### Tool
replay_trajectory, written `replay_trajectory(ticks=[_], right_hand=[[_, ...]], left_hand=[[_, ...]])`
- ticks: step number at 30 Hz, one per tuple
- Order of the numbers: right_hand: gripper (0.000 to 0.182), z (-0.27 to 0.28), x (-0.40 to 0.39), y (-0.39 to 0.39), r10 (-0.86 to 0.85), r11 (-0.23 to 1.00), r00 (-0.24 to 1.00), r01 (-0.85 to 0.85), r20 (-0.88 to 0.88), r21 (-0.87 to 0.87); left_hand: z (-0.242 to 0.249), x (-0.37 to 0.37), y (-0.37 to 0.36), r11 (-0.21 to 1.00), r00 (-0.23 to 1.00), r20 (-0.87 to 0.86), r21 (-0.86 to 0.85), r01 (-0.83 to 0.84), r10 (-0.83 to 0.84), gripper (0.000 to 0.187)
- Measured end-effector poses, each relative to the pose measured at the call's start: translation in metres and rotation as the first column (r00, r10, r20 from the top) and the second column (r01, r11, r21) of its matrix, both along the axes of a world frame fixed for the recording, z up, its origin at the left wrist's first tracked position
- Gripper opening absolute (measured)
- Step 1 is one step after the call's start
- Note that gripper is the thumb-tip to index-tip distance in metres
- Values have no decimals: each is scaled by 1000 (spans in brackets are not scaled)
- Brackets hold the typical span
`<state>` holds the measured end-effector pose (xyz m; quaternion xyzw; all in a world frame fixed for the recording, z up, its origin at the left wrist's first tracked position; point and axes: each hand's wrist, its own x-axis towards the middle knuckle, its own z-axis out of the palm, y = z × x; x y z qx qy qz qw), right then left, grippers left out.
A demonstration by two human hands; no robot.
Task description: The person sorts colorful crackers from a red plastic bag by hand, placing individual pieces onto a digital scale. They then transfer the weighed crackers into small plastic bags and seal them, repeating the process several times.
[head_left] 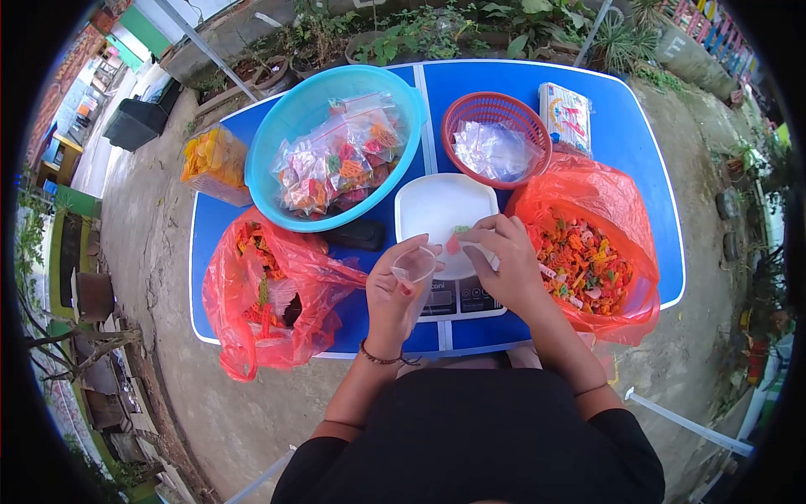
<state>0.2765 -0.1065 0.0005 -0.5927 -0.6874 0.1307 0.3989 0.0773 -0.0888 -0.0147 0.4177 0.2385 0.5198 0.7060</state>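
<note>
My left hand (399, 290) is curled around a small clear plastic cup (414, 265), its mouth tilted upward, with no snacks visible inside. Across from it, my right hand (508, 265) has its thumb and fingers drawn together at small pink and green snack pieces (454, 244) over the white plate of a kitchen scale (441, 202). Below both hands, the scale's dark front panel (460, 300) shows in part. Close to my right wrist lies a red plastic bag (642, 286) full of orange, red and green snack pieces (588, 265).
A second red bag (227, 294) of snacks slumps at the left. Behind are a turquoise basin (256, 172) of filled zip bags (344, 160), a red basket (453, 109) of clear bags (495, 149), a tub of yellow snacks (216, 160) and a white packet (565, 118) on the blue table (663, 210).
</note>
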Motion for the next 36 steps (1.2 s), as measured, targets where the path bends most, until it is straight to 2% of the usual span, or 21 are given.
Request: replay_trajectory(ticks=[3,6,9,12,15,18,20,23,24,26,29,32,35,36], right_hand=[[24,-4,-5,1,17,999,992,-12,123,-38],[25,-7,-7,1,18,999,981,-11,193,-36],[22,-11,-7,2,24,1000,981,-23,190,-5],[16,-16,-8,5,18,999,981,-25,193,31],[14,-18,-7,6,43,998,980,-50,195,32],[18,-17,-5,4,60,996,987,-70,152,62],[22,-17,-1,5,70,993,994,-78,88,89],[27,-11,2,6,61,996,975,-44,-215,84],[26,-6,-1,6,55,998,893,-48,-447,27],[26,8,-8,5,-8,993,578,-93,-816,-75],[18,17,2,-1,39,974,611,-198,-790,-105],[15,29,11,-2,116,969,834,-215,-539,-125],[15,45,13,-4,162,936,861,-288,-482,-202],[16,45,13,-2,214,936,879,-310,-427,-170]], left_hand=[[-7,-6,4,990,982,156,-72,121,-108,91],[-8,-8,5,950,909,373,-168,264,-186,92],[0,-3,1,913,883,457,-307,269,-107,91],[-1,-4,4,856,803,572,-320,406,-167,90],[0,-3,4,807,769,621,-371,460,-153,89],[-1,-1,1,797,777,606,-380,470,-169,89],[-3,0,0,809,826,533,-395,436,-185,89],[-6,0,-1,812,844,485,-384,440,-228,86],[-7,-1,-1,809,842,479,-377,451,-246,84],[-8,-1,-1,797,854,419,-377,472,-308,80],[-3,3,-2,779,865,332,-392,490,-377,81],[4,6,-6,760,876,269,-436,482,-401,80],[1,6,-7,750,874,256,-449,486,-414,76],[0,6,-6,747,871,257,-447,492,-419,75]])
